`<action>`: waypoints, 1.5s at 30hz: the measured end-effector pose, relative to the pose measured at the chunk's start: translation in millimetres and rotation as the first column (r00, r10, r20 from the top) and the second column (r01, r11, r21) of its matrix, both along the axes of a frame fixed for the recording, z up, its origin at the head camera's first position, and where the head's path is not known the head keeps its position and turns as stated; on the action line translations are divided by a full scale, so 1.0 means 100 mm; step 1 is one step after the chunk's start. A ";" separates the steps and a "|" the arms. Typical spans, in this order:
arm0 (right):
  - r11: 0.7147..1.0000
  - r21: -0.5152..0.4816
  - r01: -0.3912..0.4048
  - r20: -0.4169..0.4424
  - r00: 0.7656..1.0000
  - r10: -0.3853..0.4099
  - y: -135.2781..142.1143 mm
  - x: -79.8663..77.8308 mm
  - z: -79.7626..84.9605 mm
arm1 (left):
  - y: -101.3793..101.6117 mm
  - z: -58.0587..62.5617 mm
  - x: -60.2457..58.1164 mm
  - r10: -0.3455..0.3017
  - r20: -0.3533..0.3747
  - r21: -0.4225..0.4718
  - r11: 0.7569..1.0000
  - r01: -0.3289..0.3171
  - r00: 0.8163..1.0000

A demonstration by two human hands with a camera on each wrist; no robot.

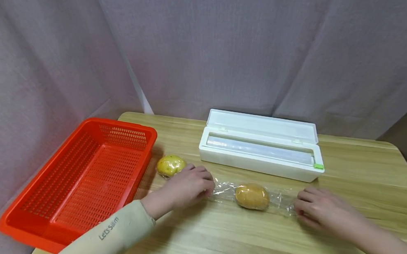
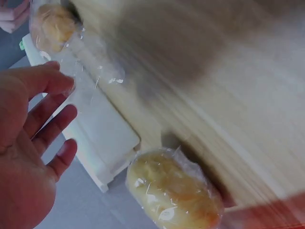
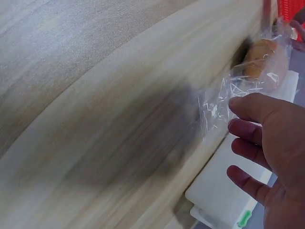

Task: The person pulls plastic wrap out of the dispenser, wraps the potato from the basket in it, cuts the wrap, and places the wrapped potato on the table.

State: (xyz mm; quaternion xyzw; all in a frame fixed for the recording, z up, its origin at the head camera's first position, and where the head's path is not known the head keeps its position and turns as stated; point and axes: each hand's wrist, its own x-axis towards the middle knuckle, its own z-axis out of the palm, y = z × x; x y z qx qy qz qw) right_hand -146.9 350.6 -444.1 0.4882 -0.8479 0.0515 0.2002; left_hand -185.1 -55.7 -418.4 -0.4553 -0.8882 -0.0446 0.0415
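A tan, oval potato (image 1: 252, 196) sits in the middle of a strip of clear cling film (image 1: 224, 188) low over the table. My left hand (image 1: 190, 185) pinches the film's left end between thumb and forefinger, its other fingers loosely bent. At the opposite end, my right hand (image 1: 316, 208) pinches the film with thumb and forefinger; the right wrist view shows the crinkled film (image 3: 215, 107) at the fingertips. A yellow potato (image 1: 171, 166), wrapped in film, lies just beyond my left hand and shows large in the left wrist view.
Behind the hands stands a white cling film box (image 1: 259, 162), lid raised, a film roll inside and a green slider (image 1: 319, 166) at its right end. To the left is a red plastic basket (image 1: 143, 170) with perforated sides. Grey curtains hang behind the wooden table (image 1: 235, 246).
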 end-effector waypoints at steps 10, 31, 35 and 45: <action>0.998 0.049 0.024 -0.010 1.000 -0.023 -0.01 -0.05 -0.07 | 0.03 -0.11 0.02 -0.039 -0.166 -0.088 0.996 0.025 0.985; 0.975 -0.045 0.220 0.157 0.965 -0.210 -0.47 0.07 0.13 | 0.63 0.02 0.16 0.068 -0.075 0.113 0.992 -0.059 0.995; 0.968 -0.046 0.249 0.241 0.943 -0.231 -0.57 0.02 0.07 | 0.82 -0.08 0.12 0.105 -0.041 0.027 0.994 -0.104 0.994; 0.961 -0.045 0.274 0.329 0.912 -0.244 -0.60 -0.05 -0.04 | 0.89 -0.27 0.04 0.122 0.063 0.075 0.989 -0.127 0.990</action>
